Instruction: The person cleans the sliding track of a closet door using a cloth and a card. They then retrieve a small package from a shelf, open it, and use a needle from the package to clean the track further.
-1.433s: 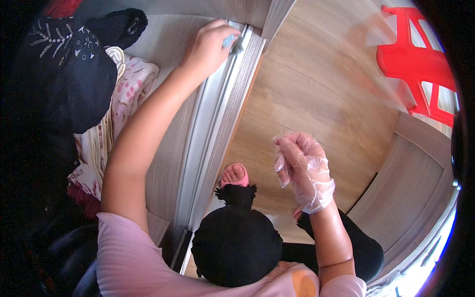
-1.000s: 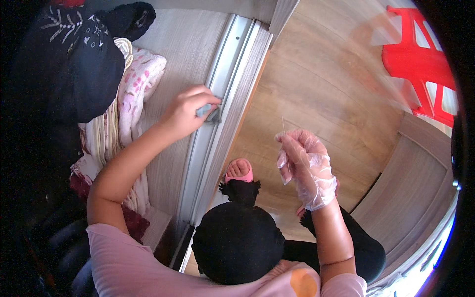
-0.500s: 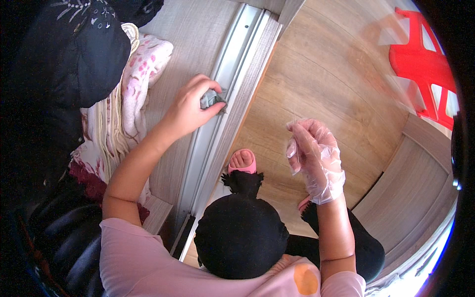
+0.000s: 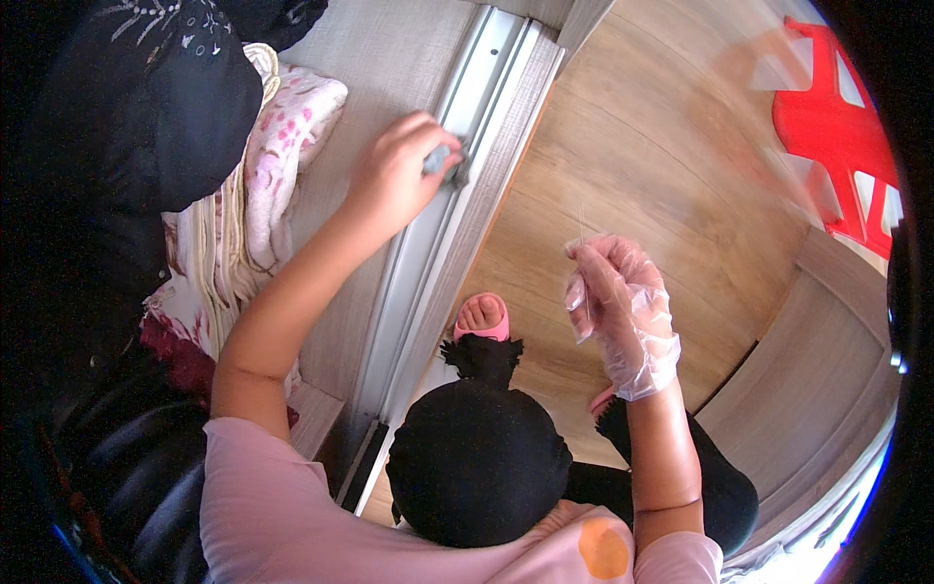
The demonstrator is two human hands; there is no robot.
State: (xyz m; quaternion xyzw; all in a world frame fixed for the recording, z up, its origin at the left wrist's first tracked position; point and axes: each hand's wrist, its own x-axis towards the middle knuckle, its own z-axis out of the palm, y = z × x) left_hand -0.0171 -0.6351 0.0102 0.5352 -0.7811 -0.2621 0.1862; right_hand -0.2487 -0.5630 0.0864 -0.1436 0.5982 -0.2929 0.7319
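Note:
My bare left hand [image 4: 394, 170] is closed around a crumpled grey-green cloth [image 4: 455, 167], which presses on the silver metal sliding-door track [image 4: 420, 248] along the cabinet's edge. The hand is slightly blurred, and part of the cloth lies hidden under its fingers. Over the wood floor, my right hand [image 4: 623, 302] wears a clear, wrinkled plastic glove. Its thumb and fingers pinch a thin, pale, stick-like thing [image 4: 582, 222] that points upward; what it is exactly cannot be made out.
Folded floral blankets [image 4: 292, 117] and dark clothes [image 4: 107, 127] lie inside the cabinet at left. A red plastic stool [image 4: 827, 131] stands at the far right, above a wooden panel [image 4: 788, 350]. Below are my black-clad knee [image 4: 477, 462] and my foot in a pink slipper [image 4: 483, 317].
My left hand has slid the cloth farther up the track, away from me and a little to the right. My right hand has stayed nearly in place.

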